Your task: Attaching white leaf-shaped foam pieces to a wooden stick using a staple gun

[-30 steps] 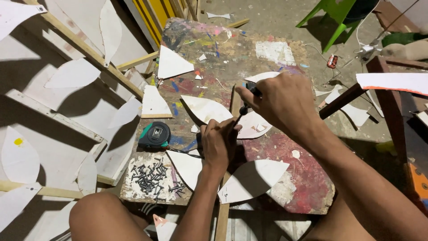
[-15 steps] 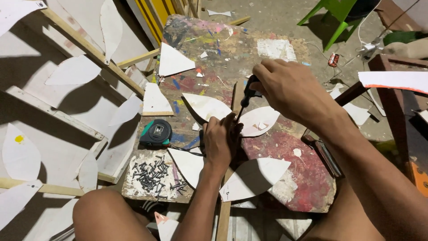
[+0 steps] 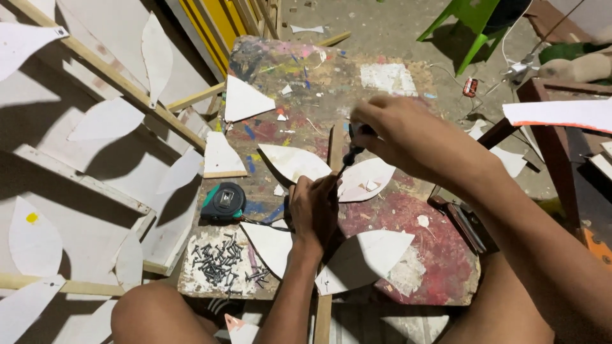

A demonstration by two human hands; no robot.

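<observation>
My right hand (image 3: 408, 137) is closed around the dark handle of a screwdriver (image 3: 352, 150) that points down and left toward my left hand. My left hand (image 3: 314, 207) rests fisted on a narrow wooden strip (image 3: 335, 145) where several white leaf-shaped panels meet, pinching something small at the screwdriver's tip; what it pinches is hidden. White leaf panels (image 3: 293, 162) fan out from that spot over the paint-stained board (image 3: 440, 255).
A green and black tape measure (image 3: 224, 200) lies left of my left hand, above a pile of dark screws (image 3: 220, 258). White triangular offcuts (image 3: 245, 100) lie further up. A wood frame with white leaves (image 3: 95, 121) stands left. A green chair (image 3: 475, 22) stands behind.
My right hand has lifted up and away from the left one, drawing the screwdriver to a more upright angle. My left hand has stayed on the wooden strip.
</observation>
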